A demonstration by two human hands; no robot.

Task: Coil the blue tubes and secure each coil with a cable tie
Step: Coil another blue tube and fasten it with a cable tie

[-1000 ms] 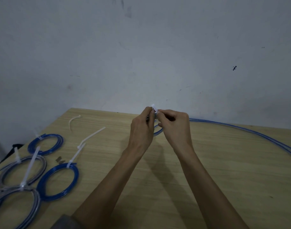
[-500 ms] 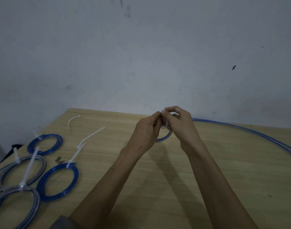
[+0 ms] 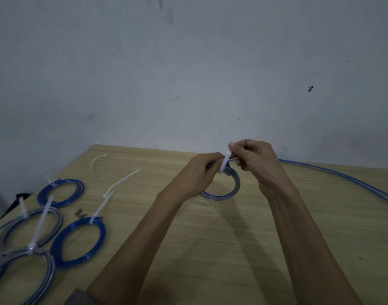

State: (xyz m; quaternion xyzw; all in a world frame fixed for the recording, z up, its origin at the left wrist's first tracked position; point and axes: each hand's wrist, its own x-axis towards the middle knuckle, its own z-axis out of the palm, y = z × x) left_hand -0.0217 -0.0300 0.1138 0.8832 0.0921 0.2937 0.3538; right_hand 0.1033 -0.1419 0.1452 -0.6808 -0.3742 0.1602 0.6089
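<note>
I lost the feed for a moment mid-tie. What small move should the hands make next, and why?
Probably pull the white plastic cable tie snug. The right hand pinches its upper end while the left hand grips the small coil of blue tube where the tie crosses it. The coil is held just above the wooden table, so it seems wrapped but not visibly cinched.

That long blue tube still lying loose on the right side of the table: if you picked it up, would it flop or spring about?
The loose blue tube lies in a wide smooth arc with no kinks, so it probably springs rather than flops. It looks thin, likely light. The coil in hand needs a cable tie, which suggests it would unwind if released.
</note>
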